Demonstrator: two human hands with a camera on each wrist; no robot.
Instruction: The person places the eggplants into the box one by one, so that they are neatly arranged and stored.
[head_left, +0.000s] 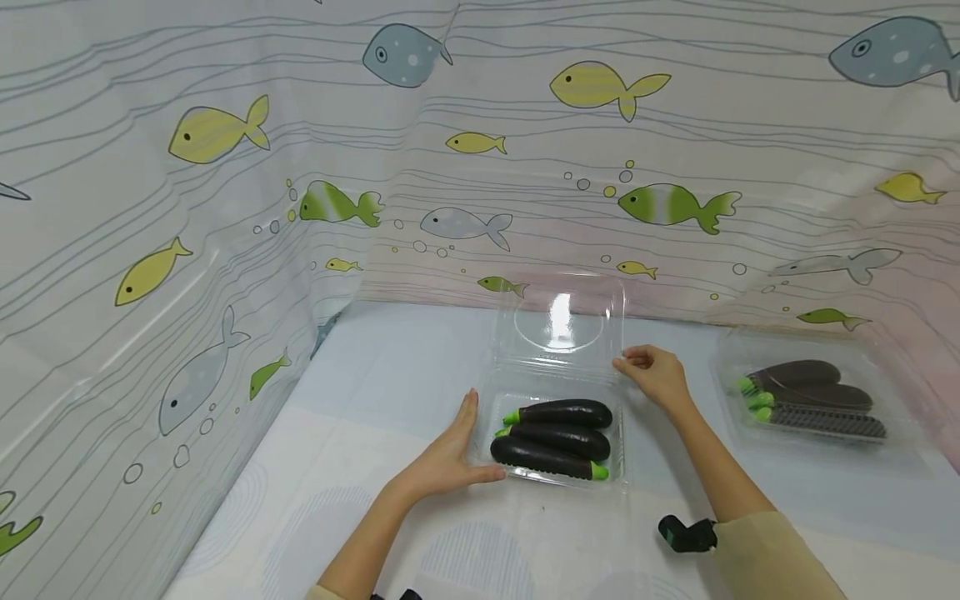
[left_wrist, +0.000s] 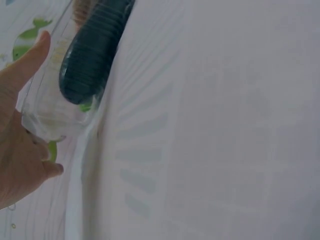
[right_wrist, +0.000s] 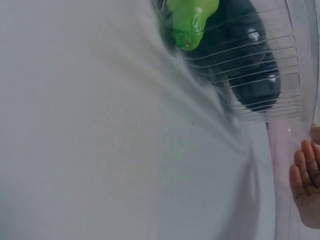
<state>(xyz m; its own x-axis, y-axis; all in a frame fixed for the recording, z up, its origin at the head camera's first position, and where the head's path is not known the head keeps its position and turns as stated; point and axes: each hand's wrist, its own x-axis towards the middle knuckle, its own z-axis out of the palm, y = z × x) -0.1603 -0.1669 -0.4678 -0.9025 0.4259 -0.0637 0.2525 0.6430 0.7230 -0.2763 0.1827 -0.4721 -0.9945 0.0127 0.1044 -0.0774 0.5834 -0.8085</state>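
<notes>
In the head view a clear plastic clamshell box (head_left: 487, 404) lies in the middle of the table with its lid (head_left: 558, 321) raised at the back. Three dark eggplants (head_left: 558, 442) with green stem ends lie side by side inside. My left hand (head_left: 442, 458) rests against the box's left side, fingers straight along the wall and thumb spread at the front corner. At the lid's lower right corner, my right hand (head_left: 656, 375) pinches the edge between thumb and fingers. The right wrist view shows that hand (right_wrist: 307, 172) only partly, beside the ribbed plastic wall.
Another clear plastic box (head_left: 731, 417) holding dark eggplants with green ends stands at the right, apparently closed. A fish-patterned sheet (head_left: 487, 183) hangs behind and along the left. A pale cloth (head_left: 375, 367) covers the table.
</notes>
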